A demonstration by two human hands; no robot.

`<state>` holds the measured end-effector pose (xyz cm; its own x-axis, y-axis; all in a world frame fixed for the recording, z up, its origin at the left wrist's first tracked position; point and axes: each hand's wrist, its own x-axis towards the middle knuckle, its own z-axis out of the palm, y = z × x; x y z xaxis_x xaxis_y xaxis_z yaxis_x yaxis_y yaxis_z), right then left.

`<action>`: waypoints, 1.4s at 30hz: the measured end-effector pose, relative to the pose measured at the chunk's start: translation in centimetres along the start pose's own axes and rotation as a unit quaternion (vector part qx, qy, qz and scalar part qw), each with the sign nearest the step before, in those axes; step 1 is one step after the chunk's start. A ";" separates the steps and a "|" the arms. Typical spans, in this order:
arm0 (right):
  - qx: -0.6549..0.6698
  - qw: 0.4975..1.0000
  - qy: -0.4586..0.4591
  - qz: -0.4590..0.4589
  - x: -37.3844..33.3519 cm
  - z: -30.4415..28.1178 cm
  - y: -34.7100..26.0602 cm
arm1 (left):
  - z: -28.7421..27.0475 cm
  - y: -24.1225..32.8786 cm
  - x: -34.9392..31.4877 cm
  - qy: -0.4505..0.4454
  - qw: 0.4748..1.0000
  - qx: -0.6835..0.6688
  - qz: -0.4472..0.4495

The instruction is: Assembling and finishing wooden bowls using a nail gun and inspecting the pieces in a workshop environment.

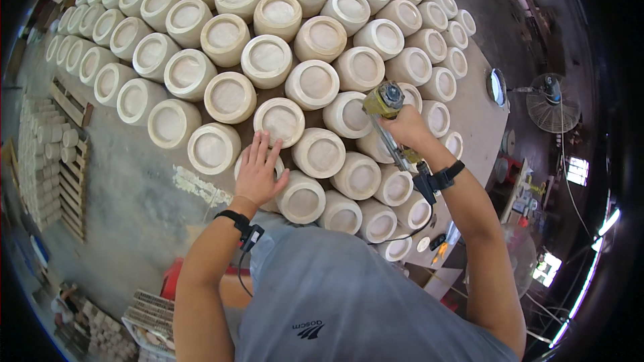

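Rows of pale, rounded, barrel-shaped pieces [316, 84], each with a round recess in its top, stand packed together before me. My left hand [260, 173] lies with fingers spread over one near piece, its fingertips reaching the rim of a second piece [279, 122]. To the right, my right hand [407, 127] is wrapped round the grip of a yellow-green nail gun [387, 98] with a dark round cap and a long metal magazine. The tool is over the right-hand rows; its nose is not clearly visible. Both wrists wear black straps with small devices.
A black phone-like object [438, 240] and orange-handled tool [440, 253] lie at the table's near right edge. A standing fan [554, 102] is farther right. Wooden pallets [72, 188] with stacked pale pieces stand on the left floor. A crate [153, 313] is at lower left.
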<state>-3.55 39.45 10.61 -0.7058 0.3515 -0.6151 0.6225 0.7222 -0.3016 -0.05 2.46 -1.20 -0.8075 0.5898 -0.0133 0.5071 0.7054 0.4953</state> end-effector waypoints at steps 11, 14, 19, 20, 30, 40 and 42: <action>0.021 0.998 -0.025 -0.047 -1.3 2.9 -1.3 | 0.1 0.1 0.1 0.010 1.000 0.000 0.002; 0.041 0.995 -0.009 -0.089 -1.2 3.4 -0.3 | 0.2 -0.1 0.2 0.018 1.000 -0.001 0.008; -0.010 0.999 -0.023 -0.022 -2.1 2.8 -2.2 | 0.1 0.0 0.0 0.021 1.000 -0.004 0.005; -0.019 0.999 -0.040 0.006 -2.5 2.5 -2.8 | 0.2 0.0 -0.1 0.024 1.000 -0.002 0.003; -0.012 0.989 -0.047 -0.137 -6.7 5.6 -0.7 | 0.7 0.0 0.0 0.044 0.999 -0.005 0.007; -0.069 0.994 -0.005 -0.086 -7.3 7.6 -3.4 | 0.7 0.0 -0.1 0.038 0.999 -0.009 -0.002; -0.064 0.994 -0.009 -0.090 -7.1 7.5 -3.2 | 0.8 0.0 0.0 0.041 0.999 -0.012 -0.001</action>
<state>2.02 30.15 10.50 -0.7953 0.2004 -0.5721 0.4380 0.8424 -0.3139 0.13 2.76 -1.90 -0.8311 0.5532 0.0565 0.4986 0.6963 0.5164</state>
